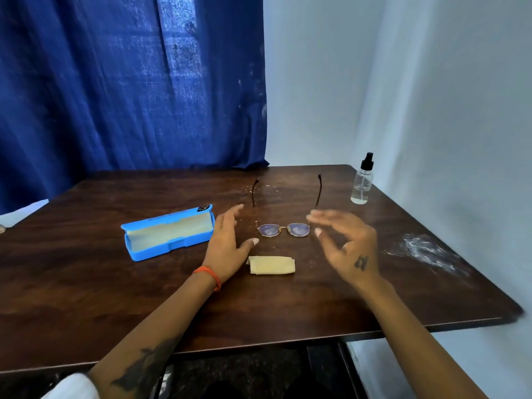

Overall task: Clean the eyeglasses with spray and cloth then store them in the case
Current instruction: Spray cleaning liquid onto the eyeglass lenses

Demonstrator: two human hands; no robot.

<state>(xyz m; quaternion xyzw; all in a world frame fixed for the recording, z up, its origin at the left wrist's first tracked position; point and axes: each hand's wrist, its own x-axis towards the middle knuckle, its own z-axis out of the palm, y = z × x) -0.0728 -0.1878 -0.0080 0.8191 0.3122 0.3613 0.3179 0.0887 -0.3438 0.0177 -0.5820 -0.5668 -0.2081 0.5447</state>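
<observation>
Hands, left (227,246) and right (344,243), open, empty, flanking one eyeglasses (283,229); one cloth (272,265), case (168,231), spray (362,180).

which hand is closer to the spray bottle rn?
Right. The right hand hovers open in front of and left of the spray bottle; the left hand sits farther off, beyond the eyeglasses, beside the case.

Table (172,312): eyeglasses (283,229), case (168,233), cloth (272,265), bottle (362,181).
</observation>
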